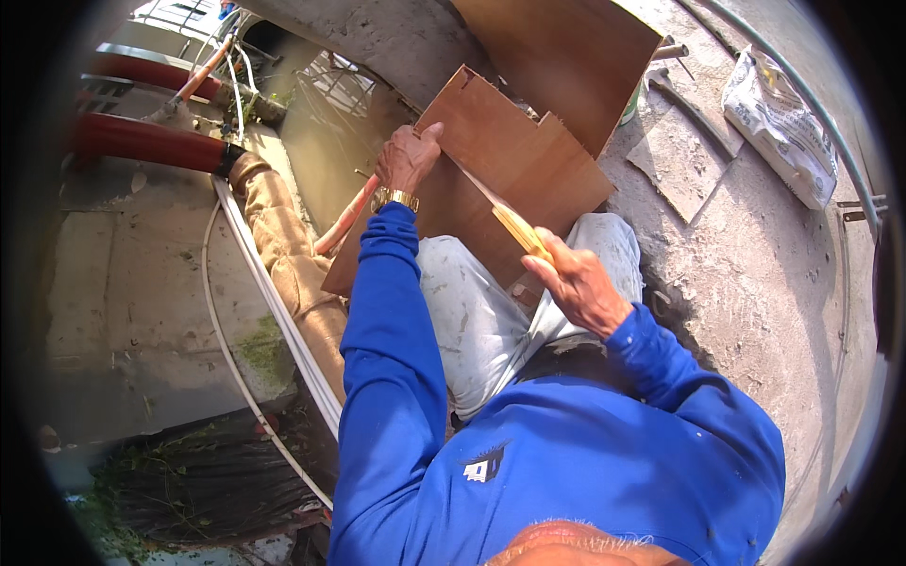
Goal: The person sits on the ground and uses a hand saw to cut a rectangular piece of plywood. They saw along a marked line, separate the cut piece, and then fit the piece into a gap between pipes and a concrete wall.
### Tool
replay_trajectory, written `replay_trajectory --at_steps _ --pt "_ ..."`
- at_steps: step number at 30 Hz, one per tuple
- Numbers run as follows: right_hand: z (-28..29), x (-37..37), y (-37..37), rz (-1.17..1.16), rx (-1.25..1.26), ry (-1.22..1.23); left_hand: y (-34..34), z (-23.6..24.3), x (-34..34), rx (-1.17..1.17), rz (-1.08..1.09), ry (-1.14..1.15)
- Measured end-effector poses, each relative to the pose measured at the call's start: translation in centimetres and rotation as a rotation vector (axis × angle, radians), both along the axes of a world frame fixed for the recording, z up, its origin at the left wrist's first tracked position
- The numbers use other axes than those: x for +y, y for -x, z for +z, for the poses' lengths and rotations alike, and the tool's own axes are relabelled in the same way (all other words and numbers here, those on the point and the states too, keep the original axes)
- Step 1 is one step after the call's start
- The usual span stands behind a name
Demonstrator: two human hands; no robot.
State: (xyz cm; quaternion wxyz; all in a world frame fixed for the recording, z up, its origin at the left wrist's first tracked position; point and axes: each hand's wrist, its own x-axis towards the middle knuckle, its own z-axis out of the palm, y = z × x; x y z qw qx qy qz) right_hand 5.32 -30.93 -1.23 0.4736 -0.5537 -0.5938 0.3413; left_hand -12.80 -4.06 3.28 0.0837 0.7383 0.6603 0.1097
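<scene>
A brown plywood board [519, 156] lies slanted across my knees, with a notch in its far right edge. My left hand [408, 158], with a gold watch at its wrist, is closed on the board's left edge. In my right hand [578, 281] is the yellow handle of a handsaw [517, 229], fingers wrapped round it. The saw's thin blade points away to the left over the plywood, its tip close to my left hand. Whether the teeth are in a cut, I cannot tell.
Another plywood sheet [566, 57] leans beyond the board. To the right are a white printed sack [781, 127], a flat broken slab [681, 168] and rough concrete ground [755, 283]. On the left run a burlap-wrapped pipe [293, 250], red pipes [151, 143] and white conduits [283, 321].
</scene>
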Motion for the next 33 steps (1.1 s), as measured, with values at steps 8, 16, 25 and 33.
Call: replay_trajectory --at_steps 8,16,25,33 --pt "-1.3 -4.4 -2.9 0.01 -0.087 -0.008 -0.5 -0.5 0.9 0.034 -0.075 -0.011" --pt "-1.3 4.1 0.9 0.049 -0.085 0.026 0.5 -0.6 1.2 0.002 -0.072 -0.02" --pt "0.8 -5.3 -1.3 0.005 -0.049 0.151 0.1 -2.1 2.0 -0.043 -0.076 0.003" --pt "-2.1 1.1 -1.4 0.027 -0.162 -0.026 0.1 -1.1 0.9 -0.007 -0.094 -0.003"
